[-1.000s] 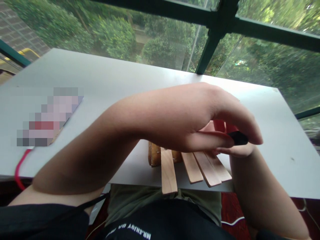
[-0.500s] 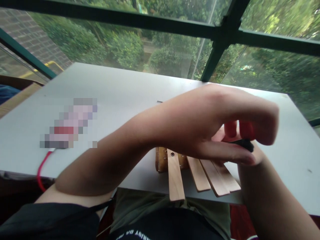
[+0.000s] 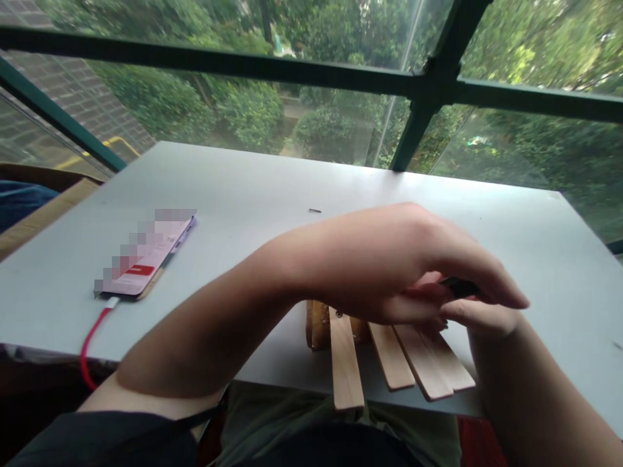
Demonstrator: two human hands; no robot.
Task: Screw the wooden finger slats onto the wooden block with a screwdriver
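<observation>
The left hand [image 3: 403, 259] arches over wooden slats [image 3: 423, 366], pinching a black object [image 3: 461, 288] — seemingly for control; the right hand [image 3: 489, 319] sits beneath, perhaps steadying them — its hidden grip cannot be told.

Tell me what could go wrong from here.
The left hand grips a black thing partly hidden from view; if it slipped, it might strike the right hand close by.

The leftmost strip appears to jut past the edge of the table, so the person's body could bump it.

The cable runs off the table near the left forearm; a snag might drag the phone.
</observation>
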